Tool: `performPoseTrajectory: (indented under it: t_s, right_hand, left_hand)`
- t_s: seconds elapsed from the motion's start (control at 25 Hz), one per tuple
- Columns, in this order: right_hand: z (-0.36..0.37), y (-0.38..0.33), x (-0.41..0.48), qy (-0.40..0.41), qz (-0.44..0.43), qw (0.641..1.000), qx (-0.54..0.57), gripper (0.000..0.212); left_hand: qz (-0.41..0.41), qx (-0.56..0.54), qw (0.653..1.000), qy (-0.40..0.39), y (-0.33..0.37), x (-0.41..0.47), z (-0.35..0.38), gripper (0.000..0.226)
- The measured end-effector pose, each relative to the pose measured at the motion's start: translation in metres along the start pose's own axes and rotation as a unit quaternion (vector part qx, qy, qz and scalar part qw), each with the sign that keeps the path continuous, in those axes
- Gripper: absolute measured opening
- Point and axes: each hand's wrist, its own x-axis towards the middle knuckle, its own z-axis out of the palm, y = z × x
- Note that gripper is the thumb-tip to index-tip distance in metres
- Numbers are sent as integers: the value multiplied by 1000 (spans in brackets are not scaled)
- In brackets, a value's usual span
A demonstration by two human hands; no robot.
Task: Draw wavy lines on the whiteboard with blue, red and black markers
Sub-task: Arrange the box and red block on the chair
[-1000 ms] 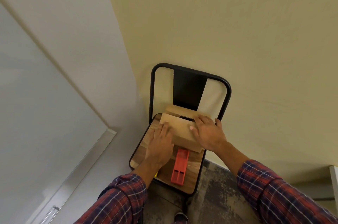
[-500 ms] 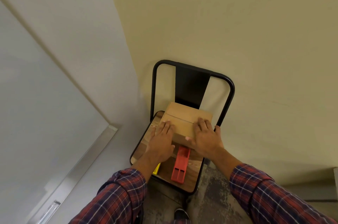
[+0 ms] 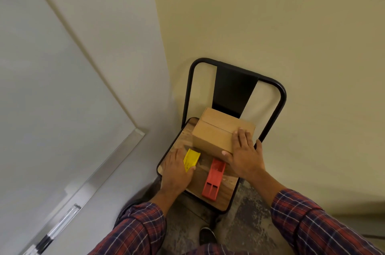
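Standing over a black metal chair [image 3: 281,96] set in the corner of the room, one shoe [image 3: 206,235] showing on the floor below. Laying the right hand [image 3: 243,157] flat on the near right corner of a cardboard box [image 3: 214,134] sitting on the chair's wooden seat, fingers straight across the top and thumb reaching down the front face. Holding a yellow piece [image 3: 191,159] on the seat with the left hand [image 3: 174,171], thumb lying over its near corner and fingers running along its left edge, just in front of the box. Leaving a red piece [image 3: 213,180] lying on the seat between the two hands, its far end reaching up to the box beside the right thumb. Having the whiteboard [image 3: 41,109] on the wall to the left, with the markers [image 3: 62,223] lying in its metal ledge [image 3: 116,161] at the lower left, well apart from both hands; telling only a black cap among them, the other colours being unclear.
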Motion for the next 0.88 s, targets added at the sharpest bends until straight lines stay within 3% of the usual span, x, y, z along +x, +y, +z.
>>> performPoseTrajectory:
  t_s: [0.2,0.44,0.64,0.88]
  right_hand:
    - [0,-1,-5,40,-1,999,9,89]
    - [-9,-9,-9,111,-22,994,-1,80]
    - [-11,-39,-14,130,-187,974,17,70]
    - [8,-101,0,8,-354,935,-15,80]
  left_hand:
    - [-84,22,996,-37,-8,-15,19,85]
    - [-103,42,993,-37,-6,-14,25,71]
    - [-96,-7,995,-8,-12,-26,15,45]
    - [-91,-41,994,55,-38,-57,-19,46]
